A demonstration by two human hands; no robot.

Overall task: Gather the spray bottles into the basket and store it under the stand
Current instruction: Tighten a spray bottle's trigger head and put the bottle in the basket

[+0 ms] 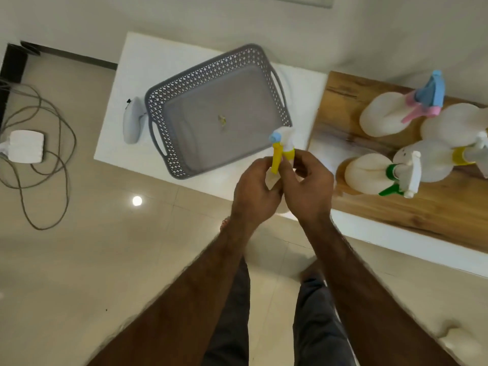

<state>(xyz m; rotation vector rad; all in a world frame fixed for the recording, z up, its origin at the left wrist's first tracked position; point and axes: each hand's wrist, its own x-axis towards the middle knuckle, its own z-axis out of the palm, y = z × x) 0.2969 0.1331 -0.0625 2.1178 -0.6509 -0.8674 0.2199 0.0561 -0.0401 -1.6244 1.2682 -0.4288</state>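
Observation:
A grey perforated basket (158, 99) with two handles lies on the white stand (137, 64); only a small scrap is inside it. Both hands hold one spray bottle with a yellow trigger (277, 154) and a pale blue nozzle, just in front of the basket's near right corner. My left hand (254, 196) wraps the bottle's body, which is mostly hidden. My right hand (307, 188) pinches it near the yellow collar. On the wooden top (422, 207) to the right stand a green-trigger bottle (369, 178), a pink-and-blue-trigger bottle (388, 117) and a yellow-collar bottle (449, 125).
A white handheld controller (132, 120) lies on the stand left of the basket. On the tiled floor at the left are a white box (25, 146) and loops of cable (52, 154). My legs stand close to the stand's front edge.

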